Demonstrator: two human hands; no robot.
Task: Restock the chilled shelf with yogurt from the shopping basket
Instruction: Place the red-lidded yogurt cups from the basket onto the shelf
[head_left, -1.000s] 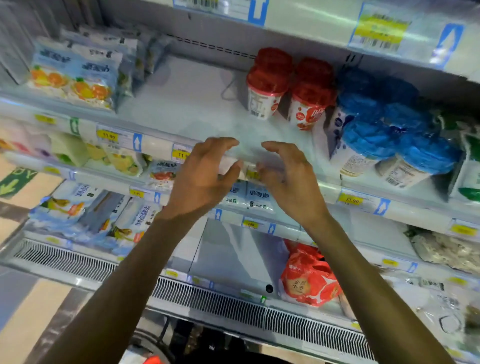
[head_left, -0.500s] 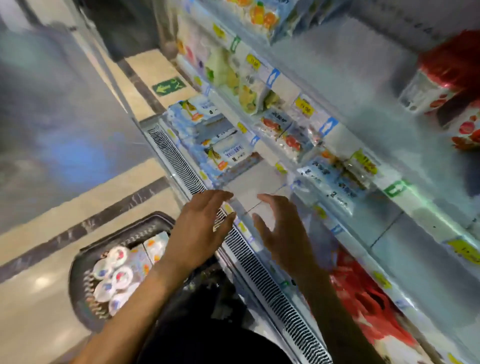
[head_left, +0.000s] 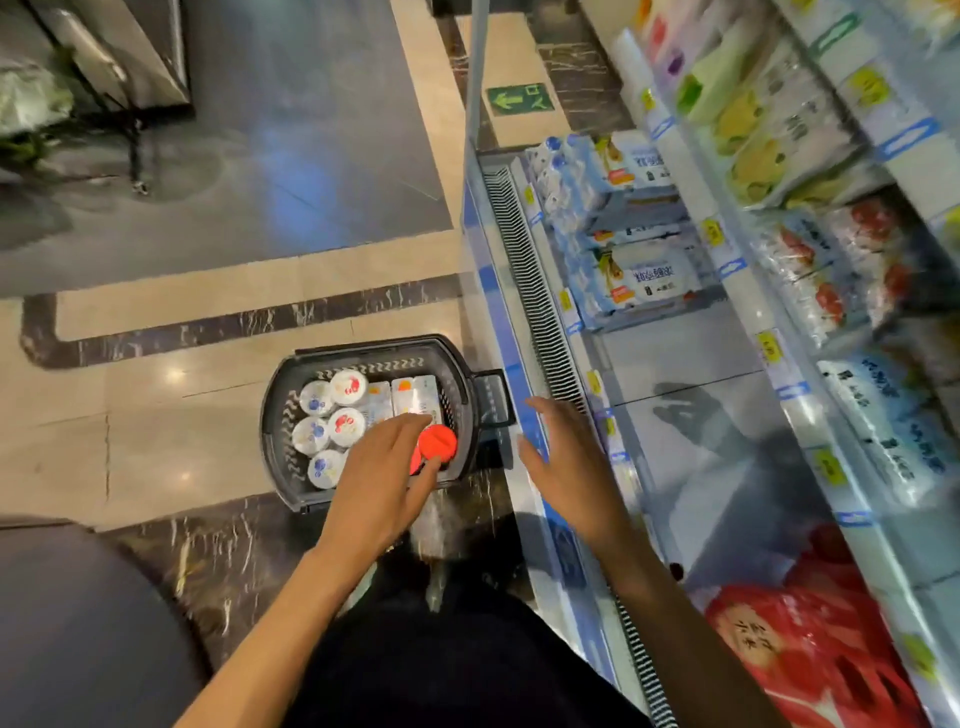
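Head view had swung down from the upper tiers of the chilled shelf (head_left: 691, 364), on the right, to the shopping basket (head_left: 270, 415) on the floor just left of the cabinet's near front. A second before, both hands were up at a shelf edge, empty, so this looked like the start of another fetch rather than a placing. The left hand (head_left: 384, 478) reached over the basket with fingers spread, index and thumb either side of a red-lidded cup (head_left: 437, 441) – whether they touched it I could not tell, and it held nothing yet. The right hand (head_left: 566, 462) hung spread and empty above the cabinet's front lip. The yogurt cups (head_left: 332, 415) sat lids up in the basket's left half. A green floor sign (head_left: 519, 98) showed a left arrow; the yellow price tags (head_left: 769, 347) were too blurred to read.
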